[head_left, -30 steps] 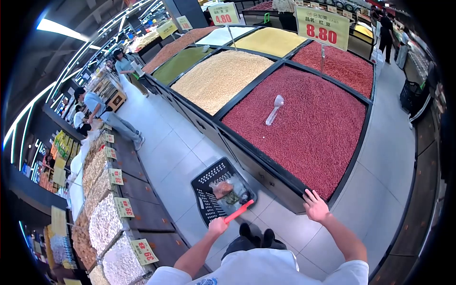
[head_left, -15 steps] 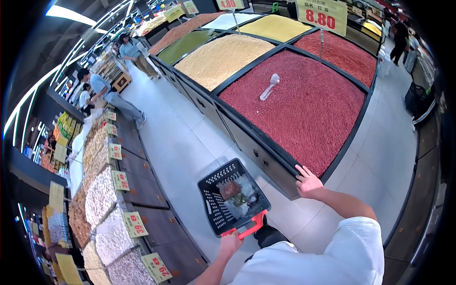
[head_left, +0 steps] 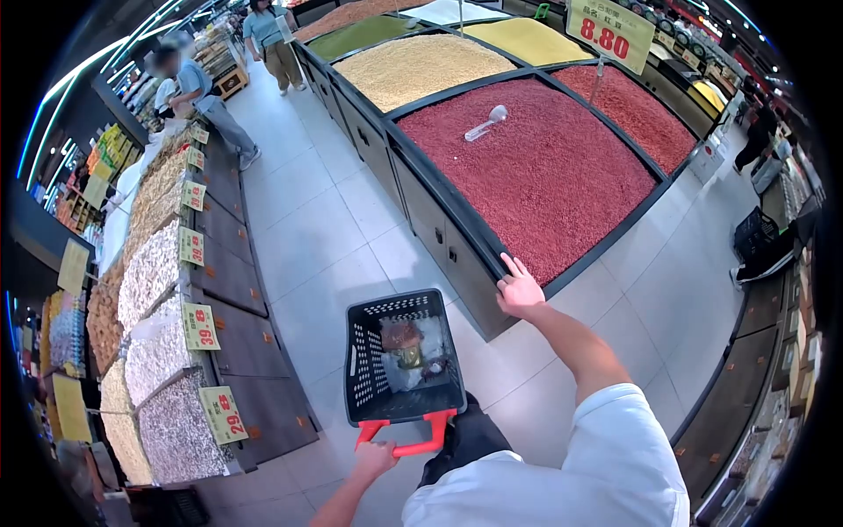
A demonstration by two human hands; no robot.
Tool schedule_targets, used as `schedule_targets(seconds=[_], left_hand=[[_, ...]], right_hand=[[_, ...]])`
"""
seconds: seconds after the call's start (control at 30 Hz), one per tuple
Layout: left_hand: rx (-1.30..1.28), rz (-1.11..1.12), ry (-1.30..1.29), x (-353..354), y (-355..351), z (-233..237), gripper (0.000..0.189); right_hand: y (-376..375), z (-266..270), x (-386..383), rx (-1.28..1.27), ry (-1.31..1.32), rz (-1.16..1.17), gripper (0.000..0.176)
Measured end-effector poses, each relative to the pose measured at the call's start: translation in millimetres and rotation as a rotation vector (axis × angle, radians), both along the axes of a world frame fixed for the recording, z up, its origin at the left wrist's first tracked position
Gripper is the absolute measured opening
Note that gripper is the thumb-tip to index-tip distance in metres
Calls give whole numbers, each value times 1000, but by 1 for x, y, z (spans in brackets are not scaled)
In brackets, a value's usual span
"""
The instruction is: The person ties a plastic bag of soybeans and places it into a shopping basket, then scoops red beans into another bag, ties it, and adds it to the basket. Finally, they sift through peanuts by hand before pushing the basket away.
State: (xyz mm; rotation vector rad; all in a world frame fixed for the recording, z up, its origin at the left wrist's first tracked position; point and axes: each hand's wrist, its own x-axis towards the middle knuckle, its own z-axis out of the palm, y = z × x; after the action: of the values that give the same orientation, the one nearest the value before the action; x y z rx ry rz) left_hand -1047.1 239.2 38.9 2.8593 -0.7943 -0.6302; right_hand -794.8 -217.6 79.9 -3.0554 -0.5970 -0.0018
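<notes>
My left hand point(head_left: 376, 460) is wrapped round the red handle point(head_left: 421, 446) of a black basket point(head_left: 356, 386). Inside the basket lie several clear plastic bags with goods. My right hand point(head_left: 521, 292) rests with its fingers stretched out on the black rim point(head_left: 465, 220) of a large bin, at its near corner. Dark red beans point(head_left: 544, 167) fill that bin, and a clear plastic scoop point(head_left: 486, 124) lies on them. Above stands a price sign point(head_left: 611, 32) reading 8.80.
Other bins hold pale grain point(head_left: 421, 70), yellow grain point(head_left: 527, 41) and redder beans point(head_left: 628, 110). A counter of dried goods point(head_left: 149, 277) runs along the left. Two people stand at the upper left. Another basket point(head_left: 755, 233) and more people are at the right.
The view has turned, and the bins sit higher and the basket more upright in it. My right hand still touches the bin's edge. A person at the upper left has come nearer.
</notes>
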Motion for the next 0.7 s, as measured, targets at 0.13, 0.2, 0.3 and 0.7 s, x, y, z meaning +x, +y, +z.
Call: schedule_targets(seconds=[0.13,0.2,0.3,0.7], left_hand=[[65,-111,23,-38,37,5,14],[72,-217,45,-42,61,7,12],[127,-355,89,-27,93,19,11],[430,-767,-57,58,137,66,9]], right_hand=[[-1,-1,0,11,10,-1,28],[-3,-3,0,25,10,6,29],[-5,-6,1,16,16,19,29],[-7,-9,1,63,1,16,31]])
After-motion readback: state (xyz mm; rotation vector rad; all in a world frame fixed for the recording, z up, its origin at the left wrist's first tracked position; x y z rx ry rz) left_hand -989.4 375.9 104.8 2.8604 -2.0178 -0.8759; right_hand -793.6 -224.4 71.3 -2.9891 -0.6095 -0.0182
